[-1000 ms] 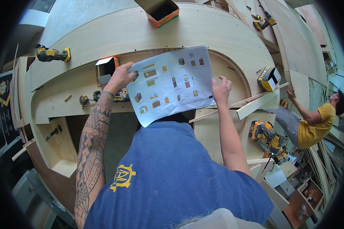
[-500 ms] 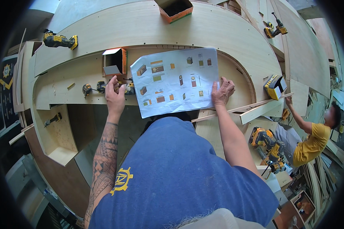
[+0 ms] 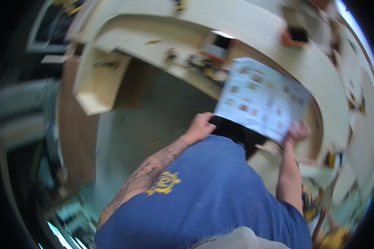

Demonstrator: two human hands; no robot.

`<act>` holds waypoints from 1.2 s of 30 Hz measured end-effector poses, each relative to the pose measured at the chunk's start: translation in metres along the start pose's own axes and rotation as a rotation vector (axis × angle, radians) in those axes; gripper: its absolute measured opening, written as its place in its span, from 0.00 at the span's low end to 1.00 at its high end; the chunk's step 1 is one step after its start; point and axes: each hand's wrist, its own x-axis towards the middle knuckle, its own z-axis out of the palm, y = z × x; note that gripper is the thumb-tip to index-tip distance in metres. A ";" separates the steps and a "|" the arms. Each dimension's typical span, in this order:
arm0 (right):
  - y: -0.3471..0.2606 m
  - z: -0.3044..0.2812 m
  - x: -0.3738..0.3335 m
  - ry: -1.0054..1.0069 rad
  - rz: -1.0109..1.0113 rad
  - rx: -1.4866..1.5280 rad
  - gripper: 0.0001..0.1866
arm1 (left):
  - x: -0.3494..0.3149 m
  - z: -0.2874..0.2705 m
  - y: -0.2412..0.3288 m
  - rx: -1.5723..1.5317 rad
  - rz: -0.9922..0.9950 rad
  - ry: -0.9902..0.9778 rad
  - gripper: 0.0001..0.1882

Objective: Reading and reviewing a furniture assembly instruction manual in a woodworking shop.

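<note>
A large white printed sheet (image 3: 264, 97) with rows of small coloured pictures lies tilted over the pale wooden worktop (image 3: 274, 33), its lower edge toward my body. My right hand (image 3: 298, 133) grips its lower right edge, thumb on top. At the sheet's lower left corner, my left hand (image 3: 200, 127) is closed with curled fingers touching the corner; blur softens the detail. Just beyond the sheet's upper left stands an open orange-and-white box (image 3: 217, 50). Blurred yellow-and-black power tools (image 3: 207, 68) lie left of the sheet.
Another open orange box (image 3: 295, 38) stands farther back right. A pale wooden compartment (image 3: 99, 85) forms the worktop's left end, with a dark tool (image 3: 107, 64) inside. A yellow-and-black box (image 3: 334, 158) stands at right. Part of a person in a yellow shirt (image 3: 335, 239) shows lower right.
The view has swung, and the whole scene appears rotated and smeared. My left hand has come down from beside the orange box to the sheet's near left corner. The right hand stays on the sheet.
</note>
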 end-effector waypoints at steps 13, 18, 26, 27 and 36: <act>-0.030 -0.002 0.007 -0.228 0.189 -0.223 0.30 | -0.064 -0.003 -0.027 0.032 -0.191 -0.233 0.21; 0.008 0.011 0.000 0.011 0.029 -0.154 0.25 | -0.057 0.012 -0.024 -0.016 -0.040 -0.276 0.23; -0.062 -0.020 0.012 -0.222 0.307 -0.147 0.30 | -0.032 0.015 -0.024 -0.005 -0.134 -0.136 0.30; -0.060 -0.023 0.014 -0.217 0.323 -0.153 0.30 | -0.023 0.015 -0.021 0.002 -0.124 -0.150 0.30; -0.059 -0.027 0.016 -0.231 0.326 -0.148 0.30 | 0.044 0.010 -0.004 -0.103 -0.214 0.185 0.38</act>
